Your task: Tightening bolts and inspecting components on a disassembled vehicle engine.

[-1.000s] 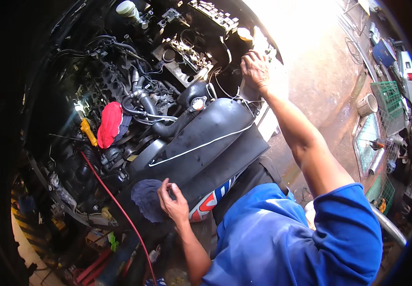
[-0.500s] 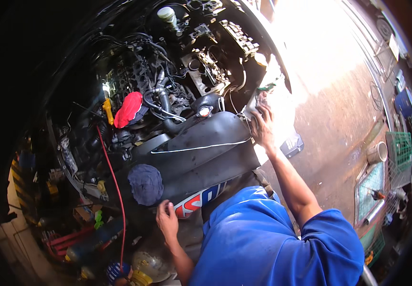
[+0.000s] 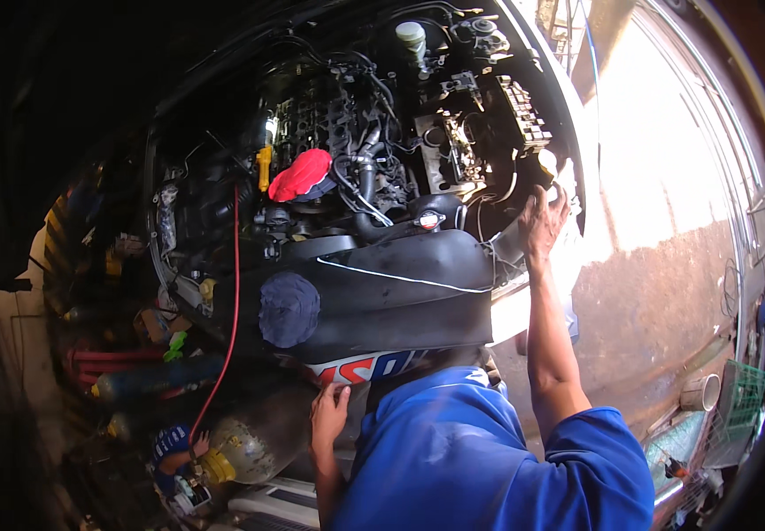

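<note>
My right hand (image 3: 544, 219) reaches over the right front corner of an open engine bay, fingers spread a little. Its fingertips are just below a pale yellowish round cap (image 3: 548, 161); whether they touch it I cannot tell. My left hand (image 3: 329, 413) is at the vehicle's front edge, loosely bent and holding nothing, below a sticker (image 3: 358, 370) with red and blue lettering. Between my arms and the engine (image 3: 334, 115) lies a broad black cover (image 3: 400, 274) with a thin white cord (image 3: 396, 277) across it. A crumpled dark blue cloth (image 3: 289, 310) rests at its left.
A red cloth (image 3: 303, 174) lies on the engine beside a lit yellow work lamp (image 3: 264, 168). A red hose (image 3: 236, 265) runs down to a gas cylinder (image 3: 254, 450), where another person's hand (image 3: 198, 445) is. A green crate (image 3: 741, 394) stands at right.
The view has shifted, so the engine bay sits farther right. My right hand has moved forward along the bay's corner toward the pale cap. My left hand stays near the front edge.
</note>
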{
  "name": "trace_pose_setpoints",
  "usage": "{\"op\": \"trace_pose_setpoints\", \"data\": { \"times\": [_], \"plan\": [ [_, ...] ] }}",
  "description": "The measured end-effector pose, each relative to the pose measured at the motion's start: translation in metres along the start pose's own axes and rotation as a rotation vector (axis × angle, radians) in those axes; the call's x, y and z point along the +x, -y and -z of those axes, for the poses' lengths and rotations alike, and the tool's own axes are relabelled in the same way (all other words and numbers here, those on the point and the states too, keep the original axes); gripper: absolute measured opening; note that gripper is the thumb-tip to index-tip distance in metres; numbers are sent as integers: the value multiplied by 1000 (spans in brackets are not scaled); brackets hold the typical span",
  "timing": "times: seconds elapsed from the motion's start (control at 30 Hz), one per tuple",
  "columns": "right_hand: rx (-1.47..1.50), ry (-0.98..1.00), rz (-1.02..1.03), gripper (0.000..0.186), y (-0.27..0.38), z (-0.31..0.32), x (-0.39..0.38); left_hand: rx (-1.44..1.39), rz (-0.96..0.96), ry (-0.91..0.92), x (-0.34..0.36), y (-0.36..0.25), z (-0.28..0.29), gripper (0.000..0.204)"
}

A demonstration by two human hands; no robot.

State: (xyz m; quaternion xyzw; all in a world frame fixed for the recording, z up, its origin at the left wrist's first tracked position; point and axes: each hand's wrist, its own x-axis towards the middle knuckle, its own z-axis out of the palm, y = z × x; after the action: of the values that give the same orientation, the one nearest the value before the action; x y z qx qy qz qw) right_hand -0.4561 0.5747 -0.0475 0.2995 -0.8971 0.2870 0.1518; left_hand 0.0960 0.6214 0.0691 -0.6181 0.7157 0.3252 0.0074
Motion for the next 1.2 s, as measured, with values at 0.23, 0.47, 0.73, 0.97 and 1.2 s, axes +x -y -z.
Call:
{"op": "trace_pose_setpoints", "data": {
  "times": [0.23,0.47,0.73,0.97,1.2],
  "plan": [
    [-103,144,-78,36,-8,-33,6,-103,-2,89,46,-101,33,33],
    [-75,57,-89,34,-6,-36,7,-124,-410,290,182,-244,22,33],
    [-125,75,-147,30,-1,-39,13,-13,-561,186,438,-340,-115,44],
    [-142,153,-182,31,2,-38,16,135,-346,97,536,-342,-209,63],
    [-177,131,-175,29,4,-36,16,-439,-195,262,537,-326,-203,22]
  ]
}}
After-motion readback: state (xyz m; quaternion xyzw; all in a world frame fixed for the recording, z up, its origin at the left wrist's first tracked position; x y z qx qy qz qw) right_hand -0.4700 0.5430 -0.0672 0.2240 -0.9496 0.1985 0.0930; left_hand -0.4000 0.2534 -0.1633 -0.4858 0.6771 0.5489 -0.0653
